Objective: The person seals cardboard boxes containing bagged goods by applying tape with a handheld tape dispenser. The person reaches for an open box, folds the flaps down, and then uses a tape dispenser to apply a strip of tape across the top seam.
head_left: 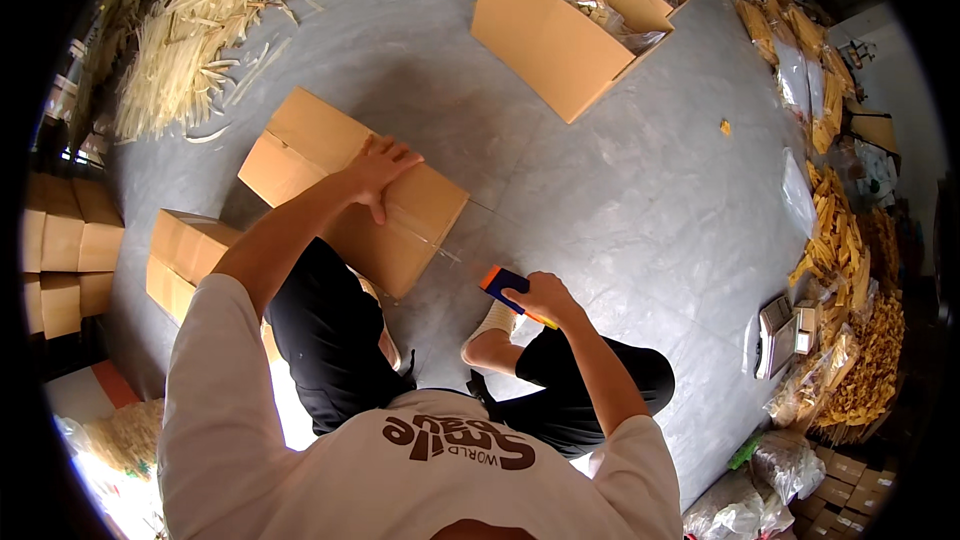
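My left hand rests on a closed cardboard box in front of me, fingers spread across its top near the middle. A clear tape strip runs along the box and reaches past its near right corner. My right hand, right of the box, is closed on a dark blue and orange tape dispenser, held above the floor near my right foot.
Another carton sits at left, near stacked cartons. Open boxes of bagged goods stand ahead. Pale dried strips lie upper left; yellow dried pieces and a scale are at right on the grey floor.
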Action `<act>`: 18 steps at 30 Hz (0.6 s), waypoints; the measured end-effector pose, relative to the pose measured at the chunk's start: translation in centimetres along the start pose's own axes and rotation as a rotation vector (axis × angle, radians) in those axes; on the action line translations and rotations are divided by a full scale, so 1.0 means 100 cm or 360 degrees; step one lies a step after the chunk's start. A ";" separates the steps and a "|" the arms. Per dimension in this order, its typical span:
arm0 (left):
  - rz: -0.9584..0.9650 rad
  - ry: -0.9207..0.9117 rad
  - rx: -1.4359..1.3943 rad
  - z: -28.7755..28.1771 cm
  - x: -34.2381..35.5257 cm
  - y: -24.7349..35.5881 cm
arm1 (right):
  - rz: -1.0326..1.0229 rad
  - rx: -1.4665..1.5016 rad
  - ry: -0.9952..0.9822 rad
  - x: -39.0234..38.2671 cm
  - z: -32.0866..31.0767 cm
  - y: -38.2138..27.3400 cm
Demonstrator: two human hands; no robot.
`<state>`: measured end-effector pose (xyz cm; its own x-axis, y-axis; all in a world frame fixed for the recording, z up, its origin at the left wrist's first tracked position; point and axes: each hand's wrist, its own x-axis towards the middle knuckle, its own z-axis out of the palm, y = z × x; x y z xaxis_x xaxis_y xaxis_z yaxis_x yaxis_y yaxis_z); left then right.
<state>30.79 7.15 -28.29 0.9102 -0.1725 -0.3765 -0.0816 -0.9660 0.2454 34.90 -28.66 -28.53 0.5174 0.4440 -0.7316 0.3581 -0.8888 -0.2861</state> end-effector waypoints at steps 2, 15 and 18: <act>-0.0013 -0.0003 -0.0011 0.002 -0.003 -0.003 | -0.0010 0.0086 -0.0131 0.039 0.012 -0.047; -0.1293 0.0760 -0.0303 0.007 -0.073 -0.140 | 0.0215 0.1489 0.0476 0.020 0.097 -0.015; -0.1447 0.0436 -0.1052 0.076 -0.172 -0.249 | 0.0149 0.2202 0.0532 -0.006 0.060 -0.057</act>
<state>14.11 32.66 -34.77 0.5881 0.6600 -0.4675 0.8032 -0.4090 0.4331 27.88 -24.54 -30.14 0.7220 0.2110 -0.6590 -0.6208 -0.2231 -0.7516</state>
